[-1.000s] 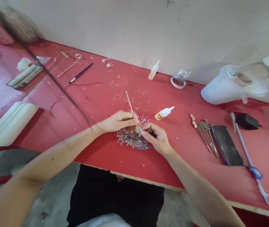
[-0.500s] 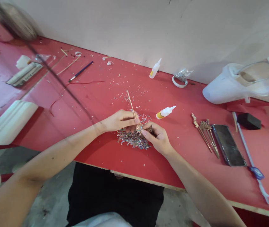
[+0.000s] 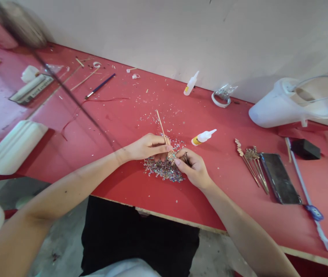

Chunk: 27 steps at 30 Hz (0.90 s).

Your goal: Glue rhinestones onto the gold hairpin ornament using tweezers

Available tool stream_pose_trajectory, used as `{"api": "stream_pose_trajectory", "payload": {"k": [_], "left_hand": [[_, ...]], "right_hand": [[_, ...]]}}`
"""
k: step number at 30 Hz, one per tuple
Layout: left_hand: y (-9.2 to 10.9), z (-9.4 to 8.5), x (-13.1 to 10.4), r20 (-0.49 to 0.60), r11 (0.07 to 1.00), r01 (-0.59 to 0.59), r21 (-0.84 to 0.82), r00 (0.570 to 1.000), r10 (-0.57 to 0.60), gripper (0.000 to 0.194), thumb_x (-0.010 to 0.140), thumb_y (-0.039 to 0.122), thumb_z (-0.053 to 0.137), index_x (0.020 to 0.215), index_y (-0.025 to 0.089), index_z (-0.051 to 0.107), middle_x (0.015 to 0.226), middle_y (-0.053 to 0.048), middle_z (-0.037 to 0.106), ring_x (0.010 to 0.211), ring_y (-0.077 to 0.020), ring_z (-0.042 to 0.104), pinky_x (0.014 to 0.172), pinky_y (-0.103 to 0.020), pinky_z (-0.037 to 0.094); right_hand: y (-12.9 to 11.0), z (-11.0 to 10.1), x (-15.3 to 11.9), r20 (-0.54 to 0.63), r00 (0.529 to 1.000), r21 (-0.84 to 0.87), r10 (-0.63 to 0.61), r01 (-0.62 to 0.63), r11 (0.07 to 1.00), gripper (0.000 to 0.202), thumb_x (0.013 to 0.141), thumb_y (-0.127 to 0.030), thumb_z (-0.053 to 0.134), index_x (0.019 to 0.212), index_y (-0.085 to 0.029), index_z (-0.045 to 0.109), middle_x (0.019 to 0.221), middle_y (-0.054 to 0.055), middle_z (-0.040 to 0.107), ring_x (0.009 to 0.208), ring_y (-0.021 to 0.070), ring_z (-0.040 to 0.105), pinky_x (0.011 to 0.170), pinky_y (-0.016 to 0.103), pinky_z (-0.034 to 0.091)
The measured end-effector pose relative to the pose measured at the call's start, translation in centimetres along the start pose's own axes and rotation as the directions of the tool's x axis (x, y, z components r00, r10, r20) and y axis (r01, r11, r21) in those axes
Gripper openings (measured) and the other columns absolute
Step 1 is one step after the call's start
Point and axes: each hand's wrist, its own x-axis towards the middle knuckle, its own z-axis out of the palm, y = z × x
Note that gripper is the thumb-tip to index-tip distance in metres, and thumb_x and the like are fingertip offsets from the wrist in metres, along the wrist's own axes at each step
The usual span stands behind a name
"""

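Observation:
A thin gold hairpin is pinched between the thumb and fingers of my left hand, its stick slanting up and away. Its ornate, shiny head lies between my two hands. My right hand is closed at that head, and a slim dark tool that looks like tweezers shows among its fingers. Its tip is too small to make out. Below both hands spreads a pile of small glittering chips, partly covered by my fingers.
A glue bottle lies right of my hands; another stands farther back. Gold hairpins lie beside a phone on the red table. A paintbrush, white jug and white lamp are around.
The whole view has shifted slightly. My right fingers are a touch closer over the hairpin's head; both hands keep their grip.

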Motion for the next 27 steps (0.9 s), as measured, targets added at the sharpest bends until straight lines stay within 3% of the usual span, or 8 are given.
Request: {"api": "stream_pose_trajectory", "payload": {"k": [10, 27], "left_hand": [[-0.06, -0.01, -0.04, 0.0, 1.0, -0.007, 0.006, 1.0, 0.007, 0.035, 0.094, 0.043, 0.051, 0.079, 0.013, 0.061, 0.066, -0.001, 0.062, 0.056, -0.0066, 0.059, 0.054, -0.018, 0.05], [-0.3, -0.06, -0.01, 0.012, 1.0, -0.014, 0.023, 1.0, 0.013, 0.034, 0.094, 0.043, 0.05, 0.081, 0.014, 0.06, 0.065, -0.001, 0.063, 0.054, -0.0069, 0.058, 0.054, -0.018, 0.049]], "right_hand": [[-0.06, 0.15, -0.07, 0.021, 1.0, 0.097, 0.02, -0.022, 0.995, 0.023, 0.09, -0.042, 0.058, 0.084, -0.02, 0.054, 0.056, -0.008, 0.038, 0.046, 0.0071, 0.029, 0.045, 0.022, 0.024], [0.02, 0.15, -0.02, 0.005, 1.0, 0.067, 0.017, -0.017, 0.998, 0.024, 0.09, -0.041, 0.058, 0.08, -0.02, 0.053, 0.056, -0.008, 0.036, 0.046, 0.0067, 0.028, 0.045, 0.022, 0.023]]}}
